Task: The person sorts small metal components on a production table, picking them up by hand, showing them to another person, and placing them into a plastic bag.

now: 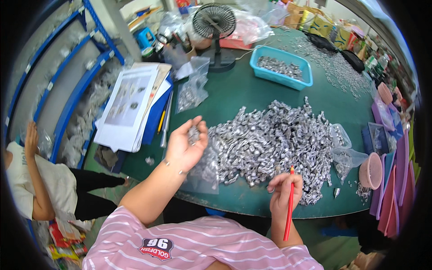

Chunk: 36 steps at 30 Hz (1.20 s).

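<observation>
My left hand (186,146) is turned palm up with its fingers curled around a few small silver metal pieces (193,134). It hovers at the left end of a large heap of silver metal parts (270,139), above a clear plastic bag (204,173). My right hand (283,193) is closed at the near edge of the heap. A slim red pencil (289,207) is held in it, slanting past the wrist. Whether its fingertips also pinch a metal part is too small to tell.
A light-blue basket (306,76) of metal parts stands behind the heap, near a black fan (216,27). Papers (128,108) lie on the left. A pink cup (371,171) and small bags sit right. Another person (40,180) stands by blue shelves (67,63).
</observation>
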{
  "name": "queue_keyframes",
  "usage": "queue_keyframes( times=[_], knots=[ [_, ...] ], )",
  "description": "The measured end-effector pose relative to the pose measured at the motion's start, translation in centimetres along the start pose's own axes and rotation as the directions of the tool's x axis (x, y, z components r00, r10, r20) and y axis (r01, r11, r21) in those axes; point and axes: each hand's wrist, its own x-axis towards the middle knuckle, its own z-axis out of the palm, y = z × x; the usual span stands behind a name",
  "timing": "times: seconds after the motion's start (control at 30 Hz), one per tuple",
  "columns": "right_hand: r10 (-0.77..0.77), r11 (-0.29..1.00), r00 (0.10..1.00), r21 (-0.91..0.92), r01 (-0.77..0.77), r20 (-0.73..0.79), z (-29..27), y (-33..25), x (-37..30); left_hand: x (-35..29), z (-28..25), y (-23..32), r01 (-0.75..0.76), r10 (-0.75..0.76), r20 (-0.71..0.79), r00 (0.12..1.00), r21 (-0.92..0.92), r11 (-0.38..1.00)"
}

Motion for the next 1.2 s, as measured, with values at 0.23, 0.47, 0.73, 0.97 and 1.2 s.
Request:
queue_keyframes(
  times=[0.23,0.47,0.73,0.97,1.2],
  knots=[
    [-0.025,0.997,0.984,-0.081,0.011,-0.174,-3.6,-2.2,-0.5,17.6,14.8,-4.5,-0.005,-0.026,0.187,0.982,0.16,0.987],
    [-0.016,0.994,0.977,-0.108,-0.007,-0.214,-5.1,-2.2,-0.5,17.4,10.8,-3.4,-0.215,0.154,0.152,0.976,0.759,0.614],
    [0.193,0.98,0.975,-0.064,-0.187,0.109,-1.2,-0.3,0.3,0.1,1.2,6.1,-0.311,0.029,0.343,0.939,0.88,-0.36],
    [0.296,0.955,0.818,-0.159,-0.25,0.492,6.5,0.5,-0.5,-2.6,-6.8,6.2,-0.278,-0.029,0.489,0.872,0.445,-0.852],
    [0.307,0.942,0.829,-0.273,-0.195,0.466,7.0,1.0,-1.6,-3.2,-7.2,6.7,-0.386,0.097,0.503,0.859,0.76,-0.522]
  ],
)
